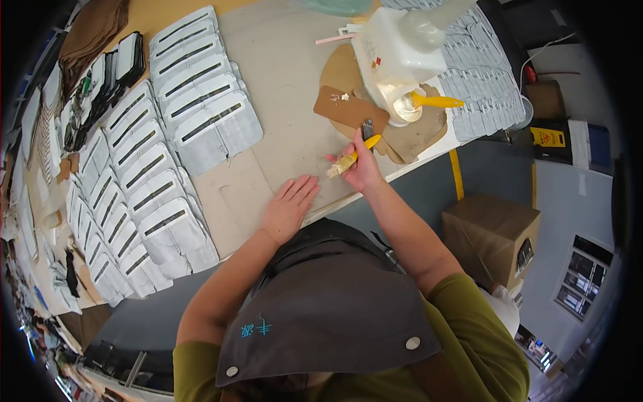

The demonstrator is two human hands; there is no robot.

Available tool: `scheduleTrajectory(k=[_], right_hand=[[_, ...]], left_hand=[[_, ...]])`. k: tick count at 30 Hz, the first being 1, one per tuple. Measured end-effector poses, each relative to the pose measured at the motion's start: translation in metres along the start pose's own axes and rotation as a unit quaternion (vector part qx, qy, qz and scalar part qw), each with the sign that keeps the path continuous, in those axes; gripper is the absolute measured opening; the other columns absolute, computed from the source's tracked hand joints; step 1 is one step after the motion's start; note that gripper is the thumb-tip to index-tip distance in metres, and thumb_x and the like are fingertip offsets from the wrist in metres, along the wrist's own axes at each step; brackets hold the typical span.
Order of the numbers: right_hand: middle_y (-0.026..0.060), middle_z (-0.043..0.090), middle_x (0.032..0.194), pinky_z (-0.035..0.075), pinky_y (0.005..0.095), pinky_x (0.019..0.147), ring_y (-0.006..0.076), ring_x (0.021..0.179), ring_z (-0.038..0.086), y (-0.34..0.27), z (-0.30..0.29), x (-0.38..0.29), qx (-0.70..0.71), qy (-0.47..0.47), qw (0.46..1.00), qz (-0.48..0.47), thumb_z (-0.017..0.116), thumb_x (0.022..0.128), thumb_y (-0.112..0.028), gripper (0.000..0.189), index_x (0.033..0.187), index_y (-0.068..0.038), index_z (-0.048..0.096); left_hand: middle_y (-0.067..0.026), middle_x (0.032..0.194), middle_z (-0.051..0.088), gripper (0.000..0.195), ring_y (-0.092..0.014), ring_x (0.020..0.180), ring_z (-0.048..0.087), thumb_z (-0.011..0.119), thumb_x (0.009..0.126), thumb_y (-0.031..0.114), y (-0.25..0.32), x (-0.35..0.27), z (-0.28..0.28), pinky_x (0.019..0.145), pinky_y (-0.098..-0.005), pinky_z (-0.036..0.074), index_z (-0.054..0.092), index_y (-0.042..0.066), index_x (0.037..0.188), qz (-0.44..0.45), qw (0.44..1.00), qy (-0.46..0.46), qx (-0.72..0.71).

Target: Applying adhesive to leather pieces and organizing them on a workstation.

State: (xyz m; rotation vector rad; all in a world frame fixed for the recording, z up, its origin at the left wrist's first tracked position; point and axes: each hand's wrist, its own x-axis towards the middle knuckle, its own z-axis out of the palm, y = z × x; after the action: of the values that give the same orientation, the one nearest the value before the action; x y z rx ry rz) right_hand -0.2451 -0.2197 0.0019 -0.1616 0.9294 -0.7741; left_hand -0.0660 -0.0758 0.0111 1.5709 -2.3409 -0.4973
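My left hand (290, 208) lies flat, palm down, near the front edge of the worktable (281, 100), holding nothing. A yellow-handled brush (346, 162) is gripped in my right hand (365, 171), its pale bristles pointing left above the tabletop. Just beyond that hand, a small dark-ended tool (368, 126) overlaps a brown rectangular piece (346, 108) smeared with white. Farther back, a white plastic jug (382, 55) lies on stained brown sheets (419, 133). White paste shows in its opening, where a second yellow-handled brush (439, 101) rests.
Overlapping rows of grey panels with dark slots (216, 118) cover the table's left side. More layered grey pieces (477, 75) lie beyond the jug at right. Brown sheets (95, 30) are stacked at the far left. A cardboard box (487, 236) stands off the table's right side.
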Motion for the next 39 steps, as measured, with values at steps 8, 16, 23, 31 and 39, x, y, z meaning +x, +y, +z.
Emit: scheduleTrajectory(k=[8,16,23,31,39], right_hand=[[0.0005,0.041,0.054,0.049,0.0480,0.091,0.0160,0.052,0.045,0.000,-0.003,0.001,-0.015,-0.011,1.000,-0.002,0.048,0.094,-0.047,0.049,0.060,-0.013,0.044],[0.0012,0.038,0.053,0.047,0.0461,0.093,0.0164,0.053,0.042,0.000,0.004,0.000,-0.034,0.000,0.999,0.004,0.046,0.095,-0.049,0.053,0.057,-0.013,0.042],[0.0014,0.041,0.054,0.048,0.0485,0.091,0.0163,0.052,0.045,0.001,0.000,0.000,-0.027,0.000,1.000,-0.004,0.047,0.095,-0.048,0.051,0.058,-0.013,0.044],[-0.0018,0.038,0.053,0.046,0.0455,0.093,0.0147,0.053,0.041,0.001,0.006,0.000,-0.044,-0.008,0.999,0.010,0.046,0.094,-0.049,0.051,0.057,-0.014,0.041],[-0.0020,0.036,0.051,0.050,0.0461,0.088,0.0132,0.048,0.040,0.000,0.001,0.001,-0.020,0.006,1.000,-0.012,0.047,0.095,-0.048,0.049,0.059,-0.015,0.043]], left_hand=[[-0.0049,0.139,0.046,0.045,-0.022,0.132,0.037,0.053,0.084,0.012,-0.005,-0.021,-0.002,0.110,-0.0374,0.029,0.051,0.006,0.128,0.032,0.999,-0.029,-0.029],[-0.0048,0.146,0.035,0.049,-0.019,0.136,0.029,0.047,0.094,0.030,-0.003,0.005,-0.006,0.113,-0.0401,0.020,0.043,0.008,0.137,-0.079,0.992,-0.020,0.092],[-0.0038,0.148,0.033,0.051,-0.020,0.138,0.027,0.047,0.094,0.033,0.017,0.009,0.003,0.114,-0.0396,0.018,0.041,0.008,0.138,-0.126,0.991,-0.008,0.054],[-0.0038,0.142,0.040,0.043,-0.021,0.136,0.029,0.049,0.090,0.021,0.018,-0.011,0.001,0.114,-0.0388,0.020,0.048,0.008,0.132,0.002,0.999,-0.044,-0.012],[-0.0065,0.124,0.056,0.031,-0.024,0.124,0.046,0.059,0.078,0.010,0.011,0.017,0.026,0.103,-0.0379,0.037,0.061,0.006,0.108,0.062,0.989,0.110,-0.073]])
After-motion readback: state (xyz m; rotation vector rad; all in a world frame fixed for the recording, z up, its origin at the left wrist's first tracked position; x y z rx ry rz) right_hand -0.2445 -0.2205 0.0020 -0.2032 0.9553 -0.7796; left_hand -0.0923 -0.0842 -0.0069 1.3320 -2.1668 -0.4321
